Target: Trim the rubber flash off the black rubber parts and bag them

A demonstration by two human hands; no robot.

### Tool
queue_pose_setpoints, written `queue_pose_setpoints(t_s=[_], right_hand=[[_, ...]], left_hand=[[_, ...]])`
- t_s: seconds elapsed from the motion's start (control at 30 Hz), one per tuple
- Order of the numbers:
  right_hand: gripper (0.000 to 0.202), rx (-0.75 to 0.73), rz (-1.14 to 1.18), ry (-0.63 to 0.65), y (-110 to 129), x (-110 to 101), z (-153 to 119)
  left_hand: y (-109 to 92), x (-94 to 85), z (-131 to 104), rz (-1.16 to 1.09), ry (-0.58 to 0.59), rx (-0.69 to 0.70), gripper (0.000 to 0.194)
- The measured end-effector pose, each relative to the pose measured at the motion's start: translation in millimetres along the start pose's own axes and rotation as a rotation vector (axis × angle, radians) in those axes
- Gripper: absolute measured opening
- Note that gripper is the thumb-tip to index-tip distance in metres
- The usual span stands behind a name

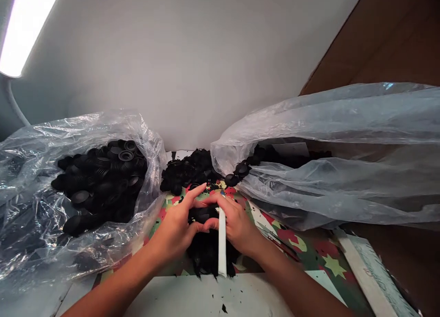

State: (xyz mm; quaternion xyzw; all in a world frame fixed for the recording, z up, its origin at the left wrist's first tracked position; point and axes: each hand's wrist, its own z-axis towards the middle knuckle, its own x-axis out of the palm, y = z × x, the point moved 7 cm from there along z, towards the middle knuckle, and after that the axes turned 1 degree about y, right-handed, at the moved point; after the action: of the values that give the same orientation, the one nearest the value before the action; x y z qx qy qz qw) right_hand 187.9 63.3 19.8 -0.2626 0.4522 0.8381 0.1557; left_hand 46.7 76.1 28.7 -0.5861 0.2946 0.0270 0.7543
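My left hand (176, 224) and my right hand (238, 223) meet in the middle, thumbs close together. Between them is a dark round rubber part (202, 214), gripped by my left fingers and thumb. A slim tool with a long white handle (222, 250) is held in my right hand, its handle pointing down toward me. Its working end is hidden by the fingers. Just below the hands lies a heap of black scraps (202, 255). Beyond them is a pile of black rubber pieces (189, 168).
On the left, a clear plastic bag (30, 207) holds many ribbed black rubber parts (103, 170). Another plastic bag (330, 193) lies open on the right, beside cardboard (388, 42). Scissors-like metal tools (283, 246) rest on the patterned cover (318, 248). A lamp (27, 28) shines upper left.
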Motion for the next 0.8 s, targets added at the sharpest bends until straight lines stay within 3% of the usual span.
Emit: queue_pose_setpoints(t_s=[0.1,0.2,0.3,0.43,0.57,0.8], right_hand=[[0.033,0.035,0.057,-0.111,-2,-11,-2],[0.046,0.047,0.115,-0.235,2,-27,-6],[0.046,-0.017,0.045,-0.23,18,-31,-8],[0.026,-0.218,-0.023,-0.218,39,-23,-12],[0.013,-0.3,-0.061,-0.279,43,-15,-15],[0.014,-0.452,-0.287,-0.296,60,-10,-14]], left_hand=[[3,-5.8,2,-0.103,-0.042,-0.076,0.069],[4,-11.8,4,-0.21,-0.07,-0.125,0.041],[2,-11.3,4,-0.256,-0.037,-0.139,0.03],[3,-5.0,2,-0.288,0.019,-0.152,0.033],[6,-3.2,2,-0.351,-0.008,-0.185,0.056],[6,-6.3,3,-0.239,-0.067,-0.146,0.07]])
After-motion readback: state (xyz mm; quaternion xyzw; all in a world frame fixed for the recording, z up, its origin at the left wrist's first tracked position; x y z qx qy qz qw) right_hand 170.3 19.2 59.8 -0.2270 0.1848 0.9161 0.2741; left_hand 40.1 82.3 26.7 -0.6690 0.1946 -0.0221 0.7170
